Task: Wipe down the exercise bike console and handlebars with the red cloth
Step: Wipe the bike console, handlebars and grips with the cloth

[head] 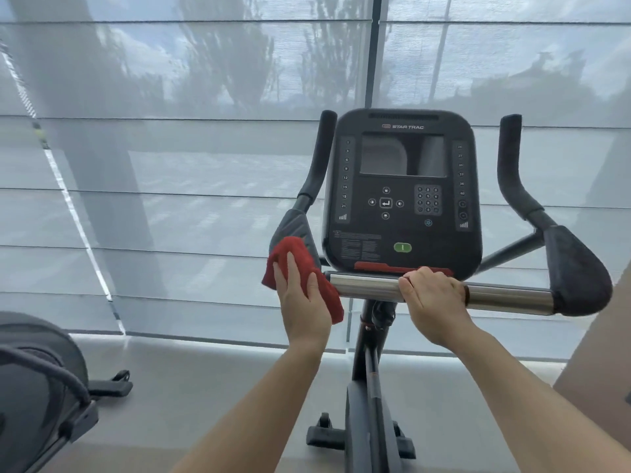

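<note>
The exercise bike's black console (403, 192) stands upright in front of me, with a dark screen and keypad. Below it runs a chrome handlebar (365, 287) with black padded ends; the right pad (577, 271) is bare. My left hand (302, 303) presses the red cloth (290, 254) flat against the left pad (297, 227) and the bar's left end. My right hand (432, 302) is wrapped around the chrome bar just under the console. Two black upright grips (321, 155) rise on either side of the console.
The bike's dark post and base (367, 404) stand on a grey floor. Part of another grey machine (37, 387) sits at the lower left. Sheer window blinds (170, 165) hang close behind the bike. A beige surface (601, 363) fills the right edge.
</note>
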`<state>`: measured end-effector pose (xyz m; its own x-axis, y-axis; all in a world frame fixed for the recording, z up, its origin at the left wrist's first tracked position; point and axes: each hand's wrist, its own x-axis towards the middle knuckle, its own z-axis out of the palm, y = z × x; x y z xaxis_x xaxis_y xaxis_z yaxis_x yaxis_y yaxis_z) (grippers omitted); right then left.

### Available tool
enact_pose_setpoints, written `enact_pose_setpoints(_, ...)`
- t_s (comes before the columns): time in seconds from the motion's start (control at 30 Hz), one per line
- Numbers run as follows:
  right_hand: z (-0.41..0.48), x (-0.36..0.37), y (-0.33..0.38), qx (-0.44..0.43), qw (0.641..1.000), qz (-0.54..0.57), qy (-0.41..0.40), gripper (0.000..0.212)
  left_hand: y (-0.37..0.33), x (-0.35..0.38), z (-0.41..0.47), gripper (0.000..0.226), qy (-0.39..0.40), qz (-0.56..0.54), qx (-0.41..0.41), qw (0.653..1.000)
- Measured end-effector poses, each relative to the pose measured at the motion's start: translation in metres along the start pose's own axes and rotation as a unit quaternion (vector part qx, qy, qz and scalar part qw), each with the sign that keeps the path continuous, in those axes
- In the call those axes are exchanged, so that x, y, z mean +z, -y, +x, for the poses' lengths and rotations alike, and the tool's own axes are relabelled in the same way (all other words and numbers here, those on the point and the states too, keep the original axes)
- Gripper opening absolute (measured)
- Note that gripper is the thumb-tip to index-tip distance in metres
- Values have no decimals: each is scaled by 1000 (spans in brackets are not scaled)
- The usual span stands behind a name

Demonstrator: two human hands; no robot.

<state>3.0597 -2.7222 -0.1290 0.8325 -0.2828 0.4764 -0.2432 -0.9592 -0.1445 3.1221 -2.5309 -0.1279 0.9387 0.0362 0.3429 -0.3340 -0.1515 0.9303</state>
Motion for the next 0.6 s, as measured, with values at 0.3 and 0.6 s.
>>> enact_pose_setpoints(0.3,0,-4,1,-7,1000,16,6,51,0,-25,40,45,-8,69,100,993)
enact_pose_setpoints(0.6,-1,2,3,10,1000,20,-18,53,24,-32,22,41,69,94,163,980)
